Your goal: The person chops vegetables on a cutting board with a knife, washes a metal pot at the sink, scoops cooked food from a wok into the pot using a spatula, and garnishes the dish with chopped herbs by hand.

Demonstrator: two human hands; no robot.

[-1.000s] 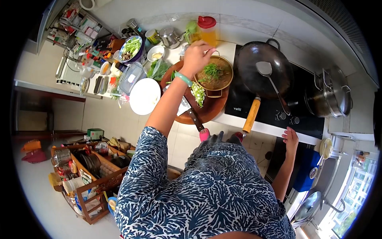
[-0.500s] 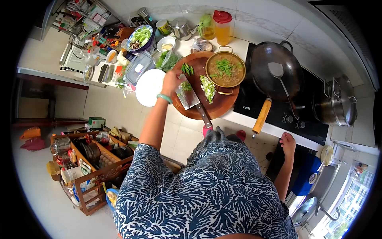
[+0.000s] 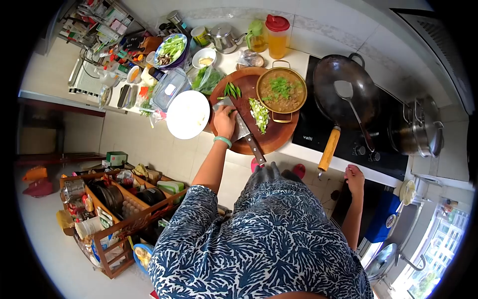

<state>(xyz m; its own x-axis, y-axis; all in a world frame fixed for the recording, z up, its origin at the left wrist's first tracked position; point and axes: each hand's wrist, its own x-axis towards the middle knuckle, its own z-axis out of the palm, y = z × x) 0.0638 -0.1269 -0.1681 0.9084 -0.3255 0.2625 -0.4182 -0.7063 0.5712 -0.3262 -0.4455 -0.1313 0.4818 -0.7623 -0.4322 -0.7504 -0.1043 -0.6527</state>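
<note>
My left hand (image 3: 224, 123), with a green bangle at the wrist, is over the blade of a cleaver (image 3: 241, 127). Its fingers are curled down and closed on chopped greens (image 3: 232, 112) that lie on the metal. The cleaver rests flat on a round wooden cutting board (image 3: 279, 138), its dark handle jutting past the near edge. Green chili pieces (image 3: 232, 90) and a pile of chopped scallion (image 3: 259, 115) lie on the board. A brass two-handled pot (image 3: 284, 106) of brown food topped with greens stands there too. My right hand (image 3: 354, 179) hangs by the stove edge, fingers curled and holding nothing visible.
A white plate (image 3: 187, 122) sits left of the board, partly past the counter edge. On the stove (image 3: 311, 124) is a wok (image 3: 343, 102) with a spatula (image 3: 354, 103) in it; its wooden handle (image 3: 329, 149) sticks out toward me. A steel pot (image 3: 416, 137) stands farther right.
My left hand has come down from above the board's left edge onto the greens on the cleaver blade. My right hand is still curled near the stove.
</note>
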